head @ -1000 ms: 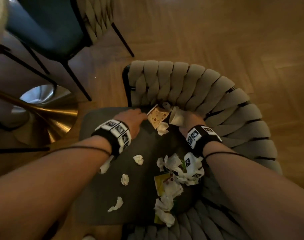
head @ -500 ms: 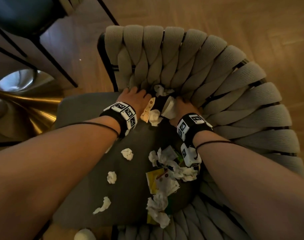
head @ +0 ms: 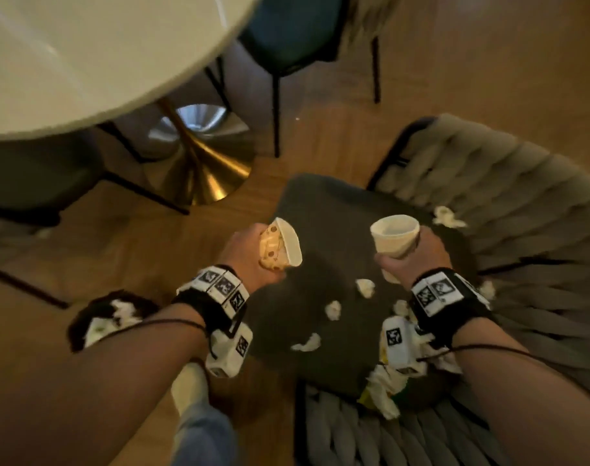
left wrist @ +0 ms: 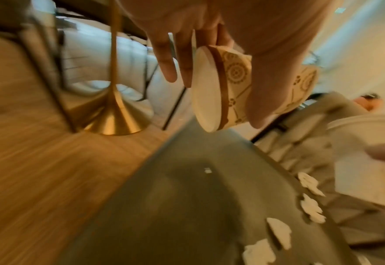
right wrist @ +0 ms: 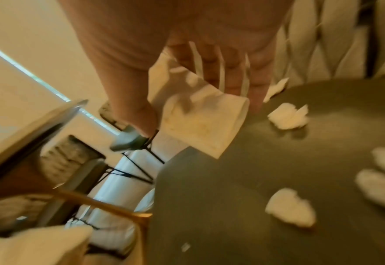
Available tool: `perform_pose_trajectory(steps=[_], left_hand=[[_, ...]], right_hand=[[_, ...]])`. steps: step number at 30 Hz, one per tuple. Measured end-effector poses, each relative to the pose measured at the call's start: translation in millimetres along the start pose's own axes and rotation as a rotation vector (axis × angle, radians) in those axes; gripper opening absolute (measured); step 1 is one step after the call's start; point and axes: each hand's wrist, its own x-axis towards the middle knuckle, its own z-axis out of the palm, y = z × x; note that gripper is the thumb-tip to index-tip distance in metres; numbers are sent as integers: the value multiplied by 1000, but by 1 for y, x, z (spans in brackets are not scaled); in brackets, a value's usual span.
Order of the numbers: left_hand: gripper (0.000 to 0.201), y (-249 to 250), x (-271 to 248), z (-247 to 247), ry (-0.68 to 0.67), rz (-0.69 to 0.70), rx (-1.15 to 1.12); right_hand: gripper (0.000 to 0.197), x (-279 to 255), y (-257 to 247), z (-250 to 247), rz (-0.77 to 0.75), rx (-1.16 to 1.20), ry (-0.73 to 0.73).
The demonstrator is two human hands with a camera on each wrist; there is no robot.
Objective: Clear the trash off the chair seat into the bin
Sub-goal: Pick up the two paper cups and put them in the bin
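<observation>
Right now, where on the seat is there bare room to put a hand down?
The chair seat is bare across its far-left part, between its floor-side edge and the scattered tissue wads. It is crowded toward the near right, where the wrapper and tissue pile lies against the woven backrest.

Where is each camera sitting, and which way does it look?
Head: up high, looking down at the dark grey chair seat; both forearms, left hand, right hand.
Left wrist: under the left hand, looking along fingers gripping the patterned paper cup.
Right wrist: under the right hand, looking along fingers gripping the plain white paper cup.
Shared: all see the seat and crumpled white tissue scraps.
</observation>
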Motion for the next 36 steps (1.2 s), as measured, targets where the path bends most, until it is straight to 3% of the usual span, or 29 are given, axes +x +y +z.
perform_pose_trajectory(steps=[4,9,11,13,17,23,28,32,36], left_hand=[[86,-132,-74,-28,34,-239,-206],[85,-276,-159,-51,82,-455,-248],[84,-327,-181,-58,157,-518,-230],[89,-373,-189,-63,134,-576,-221],[97,-456,-178,-63,89,-618,-245],[76,-545,-116,-40,89,-579,-278],[55,-589,-62,-5,49,-534,-102],[45,-616,-40,26,-96,-529,64],[33,-616,-33,28,-252,-473,83]], right_hand=[[86,-58,-88,71,-137,156,-134],[81,-139,-171,192,-183,53,-375],[78,-169,-193,242,-163,-12,-470],[80,-192,-208,293,-145,-97,-552],[86,-215,-218,389,-220,-209,-596],[86,-209,-227,520,-373,-301,-709],[86,-196,-221,620,-429,-441,-771],[85,-193,-207,670,-395,-645,-811],[84,-199,-206,683,-364,-634,-871]])
